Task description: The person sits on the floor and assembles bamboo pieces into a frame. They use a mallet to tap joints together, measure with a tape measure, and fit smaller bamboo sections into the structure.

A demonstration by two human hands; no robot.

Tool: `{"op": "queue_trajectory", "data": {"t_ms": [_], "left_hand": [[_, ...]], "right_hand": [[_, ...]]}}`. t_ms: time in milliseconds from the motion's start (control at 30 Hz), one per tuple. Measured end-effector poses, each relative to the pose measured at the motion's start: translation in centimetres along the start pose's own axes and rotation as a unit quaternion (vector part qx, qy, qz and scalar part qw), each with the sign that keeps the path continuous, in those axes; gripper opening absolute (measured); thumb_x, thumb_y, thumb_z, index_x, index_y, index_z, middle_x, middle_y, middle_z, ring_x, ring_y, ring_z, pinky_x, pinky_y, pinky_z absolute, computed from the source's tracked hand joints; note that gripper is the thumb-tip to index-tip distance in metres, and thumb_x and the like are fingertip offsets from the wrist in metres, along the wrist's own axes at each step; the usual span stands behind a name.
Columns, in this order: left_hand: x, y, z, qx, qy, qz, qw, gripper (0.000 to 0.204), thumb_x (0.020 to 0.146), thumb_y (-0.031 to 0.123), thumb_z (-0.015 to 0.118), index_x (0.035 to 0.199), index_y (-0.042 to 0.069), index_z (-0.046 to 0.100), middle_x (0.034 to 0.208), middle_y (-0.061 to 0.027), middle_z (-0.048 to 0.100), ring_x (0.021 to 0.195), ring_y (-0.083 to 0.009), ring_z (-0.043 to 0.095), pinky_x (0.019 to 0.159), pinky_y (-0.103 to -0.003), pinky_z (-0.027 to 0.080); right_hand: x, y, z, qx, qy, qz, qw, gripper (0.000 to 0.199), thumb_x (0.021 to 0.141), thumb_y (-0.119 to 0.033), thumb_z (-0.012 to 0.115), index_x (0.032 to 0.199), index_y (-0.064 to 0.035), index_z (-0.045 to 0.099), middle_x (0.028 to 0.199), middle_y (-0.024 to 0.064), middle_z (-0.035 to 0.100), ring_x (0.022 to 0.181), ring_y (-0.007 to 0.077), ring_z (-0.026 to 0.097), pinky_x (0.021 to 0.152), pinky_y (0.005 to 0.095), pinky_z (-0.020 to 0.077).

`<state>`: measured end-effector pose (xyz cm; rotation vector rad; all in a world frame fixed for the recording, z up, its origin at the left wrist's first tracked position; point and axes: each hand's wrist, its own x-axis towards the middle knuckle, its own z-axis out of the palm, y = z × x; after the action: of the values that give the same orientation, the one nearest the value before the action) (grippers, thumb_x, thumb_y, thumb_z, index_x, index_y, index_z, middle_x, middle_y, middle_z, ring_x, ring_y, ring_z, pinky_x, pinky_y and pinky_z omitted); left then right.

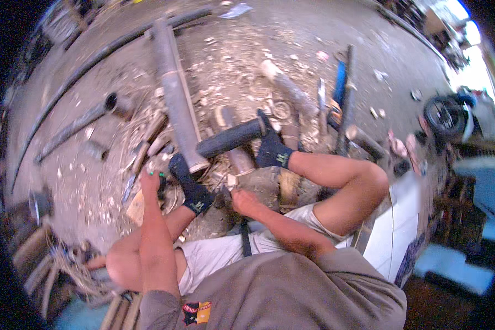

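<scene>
My left hand point(150, 180) is curled beside my left foot, with small green spots at its fingers. Its fingers close around something dark that I cannot make out. Between my shins, my right hand point(245, 202) is closed in a fist, against a small dark piece point(224, 193) of unclear kind. Both feet wear dark socks. A short black cylinder point(234, 137) lies slanting between my feet, its right end by my right foot. A long grey-brown bamboo pole point(177, 99) runs away from me, its near cut end close to my left foot.
Pale wood chips point(225, 71) litter the ground ahead. Shorter bamboo lengths point(291, 91) lie around, and a long dark pole point(71, 93) curves along the left. A blue-handled saw-like tool point(340, 82) is ahead right. A wheel point(444, 115) stands far right; tangled strips point(74, 272) lie left.
</scene>
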<state>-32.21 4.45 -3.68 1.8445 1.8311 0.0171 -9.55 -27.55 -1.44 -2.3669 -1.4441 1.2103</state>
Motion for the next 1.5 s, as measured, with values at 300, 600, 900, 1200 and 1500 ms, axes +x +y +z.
{"op": "queue_trajectory", "data": {"t_ms": [300,600,900,1200,1500], "left_hand": [[-6.2,14.1,2.4,0.039,0.108,0.411,0.904,0.084,0.081,0.043,0.079,0.152,0.013,0.045,0.155,-0.0283,0.038,0.142,-0.0532,0.033,0.117,-0.058,0.031],[-9.4,17.3,3.5,0.200,-0.028,0.374,0.905,0.088,0.081,0.044,0.078,0.157,0.018,0.042,0.168,-0.0062,0.028,0.151,-0.0534,0.015,0.120,-0.065,0.021],[-7.9,17.0,3.7,0.196,-0.073,0.379,0.901,0.086,0.083,0.049,0.075,0.157,0.019,0.042,0.169,-0.0094,0.027,0.149,-0.0587,0.013,0.122,-0.063,0.020],[-9.4,14.2,4.4,0.197,-0.058,0.413,0.887,0.098,0.079,0.045,0.079,0.161,0.018,0.034,0.167,-0.0101,0.031,0.145,-0.0589,0.023,0.120,-0.063,0.024],[-10.3,15.5,3.8,0.176,-0.093,0.383,0.902,0.086,0.084,0.049,0.075,0.157,0.019,0.041,0.164,-0.0119,0.035,0.144,-0.0585,0.028,0.119,-0.063,0.026]], "right_hand": [[-1.3,0.0,-5.3,0.076,0.082,-0.045,0.993,0.039,0.092,-0.035,0.063,0.111,-0.0006,0.064,0.092,0.0243,0.073,0.087,0.0451,0.071,0.079,0.0548,0.0568],[-18.2,7.4,-29.6,0.286,0.566,-0.050,0.772,0.032,0.102,-0.022,0.060,0.126,-0.0010,0.063,0.113,0.0133,0.069,0.104,0.0261,0.067,0.092,0.0387,0.0547],[-19.3,23.7,-25.0,0.144,0.392,0.394,0.818,0.042,0.099,-0.033,0.063,0.124,0.0007,0.063,0.105,0.0204,0.073,0.094,0.0281,0.072,0.084,0.0420,0.0563],[-13.9,25.9,-9.5,0.187,0.297,0.429,0.832,0.050,0.095,-0.038,0.067,0.127,0.0008,0.061,0.105,0.0228,0.072,0.096,0.0320,0.072,0.085,0.0456,0.0559],[-16.1,24.8,-6.1,0.218,0.306,0.395,0.838,0.060,0.091,-0.043,0.070,0.129,0.0009,0.058,0.106,0.0252,0.072,0.097,0.0359,0.072,0.086,0.0493,0.0555]]}}
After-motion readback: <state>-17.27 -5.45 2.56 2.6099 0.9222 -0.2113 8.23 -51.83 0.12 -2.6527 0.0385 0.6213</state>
